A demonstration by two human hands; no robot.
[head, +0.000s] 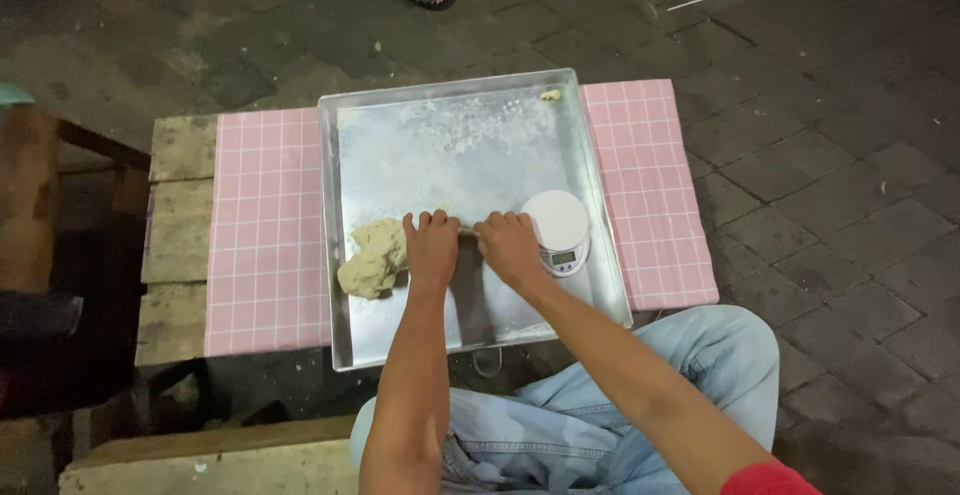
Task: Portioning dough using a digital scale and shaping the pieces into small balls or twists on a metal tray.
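1. The left hand [431,248] lies palm down in the metal tray [350,345], fingers curled forward and pressing on something thin beneath them; what sits under the palm is hidden.
2. The right hand [510,247] lies just beside it in the same pose, fingers bent down over the tray floor. Between the two sets of fingertips a thin pale strip shows, probably a rolled rope of dough, though it is too small to be sure.
3. The dough lump [372,258] rests on the tray floor, touching the outer edge of the left hand, on the side away from the right hand.
4. The lump looks soft and pliable, with a rough torn surface; it likely deforms under any squeeze and may stick to skin. Cupping it from underneath with spread fingers seems safer than pinching.
5. A small white kitchen scale [559,229] stands just beyond the right knuckles.
6. A dusting of flour [470,130] lies well ahead of the fingertips.
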